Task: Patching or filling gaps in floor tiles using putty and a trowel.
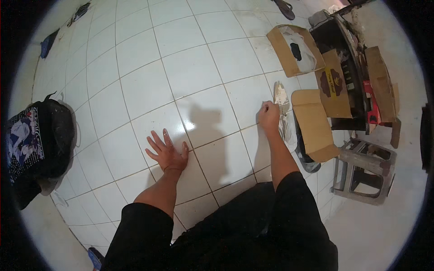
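My left hand (168, 155) has its fingers spread, palm down at the white tiled floor (149, 99). Pale smears show on its fingertips. Whether it presses on the tiles I cannot tell. To the right, my right hand (270, 118) is closed with curled fingers; what is in them, if anything, is hidden. Just beside it lies a long, pointed, flat object (280, 95) smeared with white, like a trowel blade. A crumpled clear plastic bag (290, 133) lies below that, partly behind my right wrist.
Right of my hand stands an open cardboard flap box (312, 124) over a dark object (309, 163). Farther up is a carton (284, 53) lined with plastic. A grey stool (366, 171) and a dark shelf (337, 38) stand at right. A black bag (56, 135) lies left.
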`<state>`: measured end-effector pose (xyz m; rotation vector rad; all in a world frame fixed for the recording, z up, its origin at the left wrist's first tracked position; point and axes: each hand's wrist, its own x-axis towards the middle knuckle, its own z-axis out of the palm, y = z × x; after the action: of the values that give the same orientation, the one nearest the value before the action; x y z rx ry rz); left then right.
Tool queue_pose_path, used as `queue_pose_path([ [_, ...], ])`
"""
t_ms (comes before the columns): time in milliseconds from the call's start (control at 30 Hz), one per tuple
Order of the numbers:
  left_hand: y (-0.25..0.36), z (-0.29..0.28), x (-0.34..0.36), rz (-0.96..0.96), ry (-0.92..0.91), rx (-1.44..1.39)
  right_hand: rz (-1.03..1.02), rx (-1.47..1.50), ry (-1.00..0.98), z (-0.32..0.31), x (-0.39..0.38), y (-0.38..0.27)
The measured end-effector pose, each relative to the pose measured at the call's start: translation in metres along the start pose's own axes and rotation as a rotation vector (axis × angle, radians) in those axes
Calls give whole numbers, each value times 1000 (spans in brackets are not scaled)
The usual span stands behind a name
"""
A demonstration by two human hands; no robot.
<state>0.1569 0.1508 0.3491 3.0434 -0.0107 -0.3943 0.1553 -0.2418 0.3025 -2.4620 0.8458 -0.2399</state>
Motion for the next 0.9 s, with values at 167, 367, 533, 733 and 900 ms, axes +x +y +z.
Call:
queue_pose_path([
  [167,2,0,1,7,-13,-9,73,18,97,5,9,11],
  [367,-4,2,2,-1,-7,11,100,135,147,-6,6,-13],
  [533,2,-1,1,-7,-23,23,-58,-4,135,-5,9,11],
  [733,-1,-3,3,-7,-21,-1,-174,-82,181,1,7,6],
  [900,-3,-1,1,-5,-9,1,-17,124,73,-6,11,-4],
])
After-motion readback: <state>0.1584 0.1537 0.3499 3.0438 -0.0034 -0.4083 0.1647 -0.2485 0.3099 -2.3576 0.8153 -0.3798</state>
